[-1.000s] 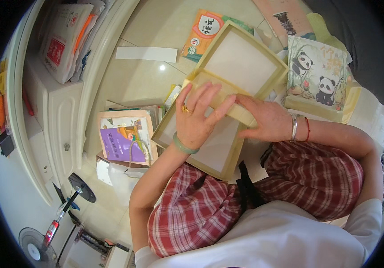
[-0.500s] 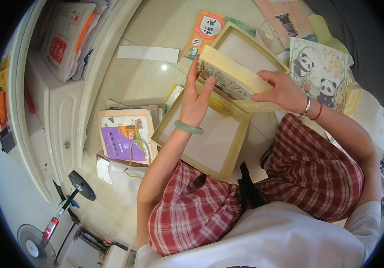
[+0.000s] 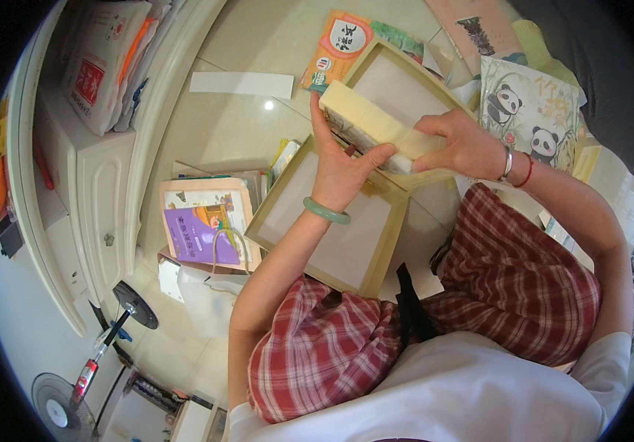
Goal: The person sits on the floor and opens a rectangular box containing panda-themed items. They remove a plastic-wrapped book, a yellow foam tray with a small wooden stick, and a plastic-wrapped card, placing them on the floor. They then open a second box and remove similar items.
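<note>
Between my hands is a pale yellow, thick flat box (image 3: 368, 112), tilted, with its long yellow side facing up and a strip of its printed face showing below. My left hand (image 3: 343, 173), wearing a green bangle, grips its left end, the fingers behind and the thumb across the near side. My right hand (image 3: 468, 147) pinches the right end between thumb and fingers. Beneath lies a shallow yellow-rimmed tray (image 3: 343, 239) with a pale inside. A similar tray (image 3: 387, 77) lies just beyond the held box.
An orange and green book (image 3: 339, 48) and a white strip (image 3: 242, 85) lie on the tiled floor. At right is a panda-printed cover (image 3: 527, 107). Books with a purple cover (image 3: 199, 234) stand in a bag at left, near a white cabinet (image 3: 103, 191). A fan (image 3: 59, 409) stands at lower left.
The held box has tipped, so less of its printed face shows and its yellow side is more upward. My left thumb has moved right along it.
</note>
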The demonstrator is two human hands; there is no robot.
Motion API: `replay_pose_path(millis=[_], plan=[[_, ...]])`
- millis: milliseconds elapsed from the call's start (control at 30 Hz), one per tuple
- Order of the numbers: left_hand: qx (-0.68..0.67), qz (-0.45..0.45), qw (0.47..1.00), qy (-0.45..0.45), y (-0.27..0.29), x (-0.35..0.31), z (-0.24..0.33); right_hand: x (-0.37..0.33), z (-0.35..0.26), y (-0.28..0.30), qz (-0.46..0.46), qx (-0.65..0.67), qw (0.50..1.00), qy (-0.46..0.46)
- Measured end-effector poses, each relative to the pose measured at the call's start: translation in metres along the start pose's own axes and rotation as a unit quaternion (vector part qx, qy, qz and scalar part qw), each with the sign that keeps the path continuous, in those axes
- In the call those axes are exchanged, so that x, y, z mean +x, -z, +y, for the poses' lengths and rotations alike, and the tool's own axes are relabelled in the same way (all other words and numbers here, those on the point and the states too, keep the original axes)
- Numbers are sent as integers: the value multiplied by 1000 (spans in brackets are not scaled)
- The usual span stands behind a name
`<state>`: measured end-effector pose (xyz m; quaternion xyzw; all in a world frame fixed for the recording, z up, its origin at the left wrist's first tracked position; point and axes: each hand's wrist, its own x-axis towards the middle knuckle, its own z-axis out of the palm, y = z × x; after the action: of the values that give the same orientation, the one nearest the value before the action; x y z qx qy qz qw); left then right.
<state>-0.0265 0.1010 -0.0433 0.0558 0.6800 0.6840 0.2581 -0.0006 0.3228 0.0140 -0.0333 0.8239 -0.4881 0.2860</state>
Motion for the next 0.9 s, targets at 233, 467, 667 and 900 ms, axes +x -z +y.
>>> replay_pose_path(millis=[233, 467, 667, 900], plan=[[-70, 12, 997, 21, -7, -13, 10, -2, 1, -9, 2, -20, 999, 38], [-34, 22, 999, 23, -8, -15, 14, 4, 1, -3, -25, 1, 999, -27], [-26, 16, 999, 25, -5, -17, 12, -3, 12, -11, 60, 0, 998, 12], [-25, 25, 999, 11, -8, -16, 10, -14, 2, -23, 154, -166, 951, 211]])
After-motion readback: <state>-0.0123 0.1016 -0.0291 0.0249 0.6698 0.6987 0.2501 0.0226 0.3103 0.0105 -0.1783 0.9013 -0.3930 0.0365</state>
